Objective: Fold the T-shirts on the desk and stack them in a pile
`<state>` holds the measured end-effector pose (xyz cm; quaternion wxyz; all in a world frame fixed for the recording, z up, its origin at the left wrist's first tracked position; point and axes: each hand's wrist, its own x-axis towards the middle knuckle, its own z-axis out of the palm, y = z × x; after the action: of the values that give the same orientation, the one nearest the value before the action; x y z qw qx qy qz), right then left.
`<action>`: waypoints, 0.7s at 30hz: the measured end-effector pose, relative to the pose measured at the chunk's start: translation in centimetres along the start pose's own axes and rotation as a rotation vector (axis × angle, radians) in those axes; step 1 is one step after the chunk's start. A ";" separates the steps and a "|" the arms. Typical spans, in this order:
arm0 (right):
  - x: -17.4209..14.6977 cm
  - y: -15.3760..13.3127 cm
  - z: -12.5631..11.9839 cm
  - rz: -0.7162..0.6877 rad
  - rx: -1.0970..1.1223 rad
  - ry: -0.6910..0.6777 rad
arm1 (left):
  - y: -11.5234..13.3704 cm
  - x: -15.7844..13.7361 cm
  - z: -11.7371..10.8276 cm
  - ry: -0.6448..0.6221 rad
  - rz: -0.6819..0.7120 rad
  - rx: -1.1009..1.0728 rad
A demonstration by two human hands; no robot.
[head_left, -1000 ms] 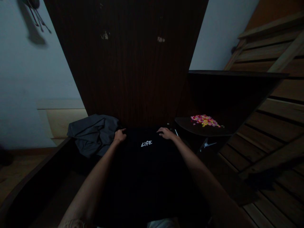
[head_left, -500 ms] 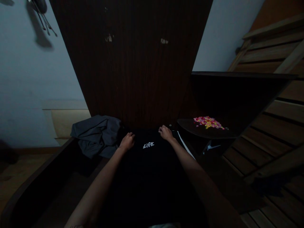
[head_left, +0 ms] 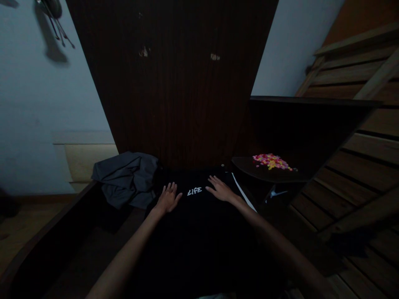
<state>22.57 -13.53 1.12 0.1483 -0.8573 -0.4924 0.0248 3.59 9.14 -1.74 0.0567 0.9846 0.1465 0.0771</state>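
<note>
A black garment (head_left: 199, 232) with white lettering near its far end lies spread out in front of me. My left hand (head_left: 168, 198) rests flat on it, left of the lettering, fingers spread. To the right of the lettering, my right hand (head_left: 220, 189) also lies flat on the cloth with its fingers apart. Neither hand grips anything. The garment's outline is hard to make out in the dim light. A crumpled grey cloth (head_left: 127, 178) sits just left of my left hand.
A dark wooden panel (head_left: 181, 91) rises behind the garment. On the right, a low rounded shelf (head_left: 243, 164) carries a heap of small pink, red and yellow pieces (head_left: 272, 161). Wooden slats (head_left: 349, 170) stand farther right. A raised dark edge (head_left: 52, 224) curves along the left.
Both hands have come back slightly from the garment's far edge toward me. Their curled fingers have straightened and spread flat on the cloth.
</note>
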 end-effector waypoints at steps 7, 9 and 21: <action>-1.1 0.6 0.8 0.000 -0.013 -0.058 | 0.3 -0.1 -0.1 0.009 0.001 0.008; -1.2 0.4 0.5 -0.008 -0.010 -0.056 | 0.6 -0.3 -0.5 0.042 0.024 0.009; -12.3 -0.4 -1.1 -0.125 0.048 -0.046 | -0.8 -9.7 -1.3 0.086 0.207 -0.153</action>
<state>16.15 -24.04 0.97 0.1589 -0.8202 -0.5475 0.0471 -6.04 7.15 -1.90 0.1170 0.9830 0.0402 0.1358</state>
